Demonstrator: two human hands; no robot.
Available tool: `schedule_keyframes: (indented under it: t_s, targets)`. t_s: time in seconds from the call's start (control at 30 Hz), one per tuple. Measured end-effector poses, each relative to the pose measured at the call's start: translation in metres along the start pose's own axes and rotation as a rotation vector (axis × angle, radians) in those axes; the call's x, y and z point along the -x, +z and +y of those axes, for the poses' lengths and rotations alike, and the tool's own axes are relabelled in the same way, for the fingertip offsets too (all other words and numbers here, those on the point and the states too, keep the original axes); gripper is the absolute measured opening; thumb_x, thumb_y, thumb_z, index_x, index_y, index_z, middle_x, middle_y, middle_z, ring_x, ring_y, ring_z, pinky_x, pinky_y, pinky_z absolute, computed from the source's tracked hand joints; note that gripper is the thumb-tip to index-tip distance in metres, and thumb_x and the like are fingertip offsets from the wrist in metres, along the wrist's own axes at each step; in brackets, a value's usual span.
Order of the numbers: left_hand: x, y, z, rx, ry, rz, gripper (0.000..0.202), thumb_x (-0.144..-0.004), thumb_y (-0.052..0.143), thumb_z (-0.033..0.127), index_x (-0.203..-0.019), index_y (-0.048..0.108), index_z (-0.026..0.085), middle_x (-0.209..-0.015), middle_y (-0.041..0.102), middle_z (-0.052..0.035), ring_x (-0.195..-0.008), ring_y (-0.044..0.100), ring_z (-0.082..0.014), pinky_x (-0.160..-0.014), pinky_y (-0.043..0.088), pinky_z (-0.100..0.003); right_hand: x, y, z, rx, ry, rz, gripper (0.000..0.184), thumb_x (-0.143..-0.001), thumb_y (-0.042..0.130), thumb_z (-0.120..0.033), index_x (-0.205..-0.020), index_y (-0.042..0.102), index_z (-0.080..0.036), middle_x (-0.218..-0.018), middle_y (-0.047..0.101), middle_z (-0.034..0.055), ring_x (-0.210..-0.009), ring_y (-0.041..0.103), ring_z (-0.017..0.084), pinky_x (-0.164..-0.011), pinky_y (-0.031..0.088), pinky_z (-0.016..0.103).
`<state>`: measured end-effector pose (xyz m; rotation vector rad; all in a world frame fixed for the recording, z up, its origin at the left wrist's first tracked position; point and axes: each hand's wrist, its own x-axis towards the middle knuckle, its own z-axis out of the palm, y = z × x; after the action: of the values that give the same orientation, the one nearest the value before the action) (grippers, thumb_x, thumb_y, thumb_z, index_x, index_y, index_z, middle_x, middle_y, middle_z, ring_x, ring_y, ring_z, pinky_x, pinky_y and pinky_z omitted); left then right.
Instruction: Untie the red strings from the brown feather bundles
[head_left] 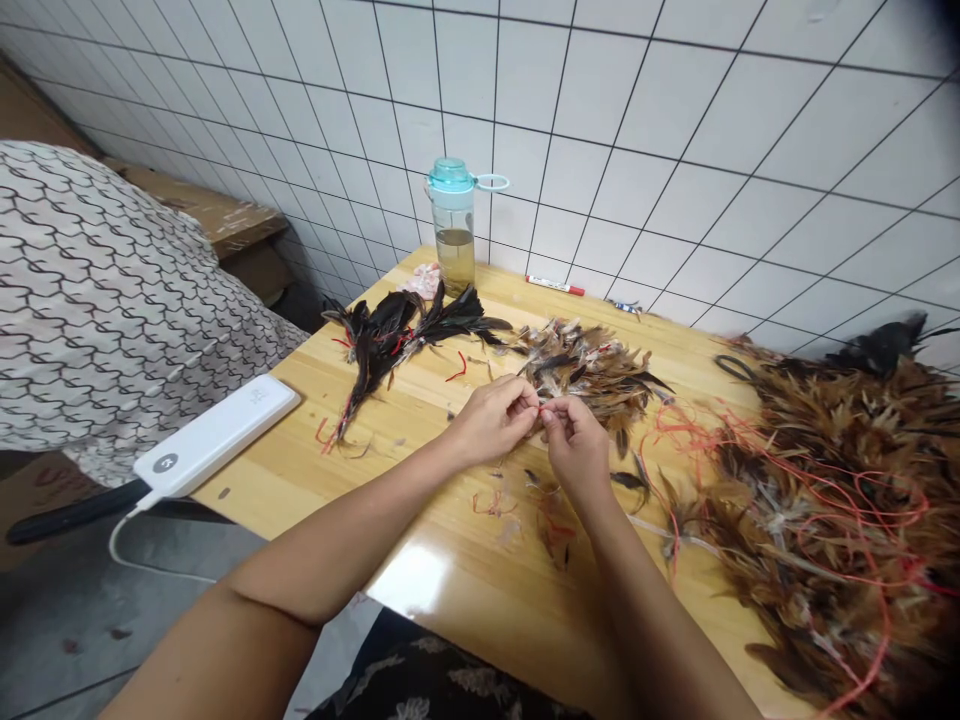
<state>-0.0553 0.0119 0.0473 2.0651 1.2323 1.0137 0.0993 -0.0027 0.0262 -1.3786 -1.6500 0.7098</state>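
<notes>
My left hand [499,415] and my right hand [577,437] meet over the middle of the table. Both pinch a short bit of red string [542,408] between thumb and fingertips. Just beyond my fingers lies a pile of brown feathers [592,365]; whether the string is tied to any of them is hidden by my hands. Left of my hands rest bunches of black feathers [390,330] bound with red string. Loose red string scraps [491,503] and bits of feather lie on the wood below my hands.
On the right of the wooden table [300,480] sits a large heap of brown feathers [810,560] tangled with red string [840,480]. A water bottle [455,235] and a red marker [553,286] stand and lie near the tiled wall. A white power bank [217,440] lies at the left edge, its cable hanging.
</notes>
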Motion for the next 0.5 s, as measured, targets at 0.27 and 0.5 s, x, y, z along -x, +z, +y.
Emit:
schedule_keyframes:
  t_s: [0.27, 0.5]
  targets:
    - [-0.0015, 0.0004, -0.0051, 0.055, -0.159, -0.016, 0.007, -0.078, 0.053, 0.022, -0.082, 0.056, 0.017, -0.073, 0.059, 0.0020, -0.062, 0.049, -0.0087, -0.058, 0.038, -0.020, -0.0007, -0.0024, 0.0015, 0.037, 0.005, -0.008, 0.013, -0.085, 0.048, -0.031, -0.084, 0.057, -0.021, -0.075, 0.064, 0.0035, -0.069, 0.059, 0.017, -0.062, 0.046, 0.028]
    - [-0.0014, 0.0030, -0.0072, 0.083, -0.162, 0.029, 0.004, -0.073, 0.054, 0.018, -0.077, 0.054, 0.017, -0.072, 0.060, 0.0021, -0.062, 0.050, -0.0085, -0.059, 0.038, -0.020, -0.0025, -0.0058, 0.0054, 0.084, -0.024, -0.041, 0.013, -0.086, 0.047, -0.030, -0.083, 0.057, -0.021, -0.072, 0.062, 0.0028, -0.072, 0.059, 0.018, -0.065, 0.045, 0.028]
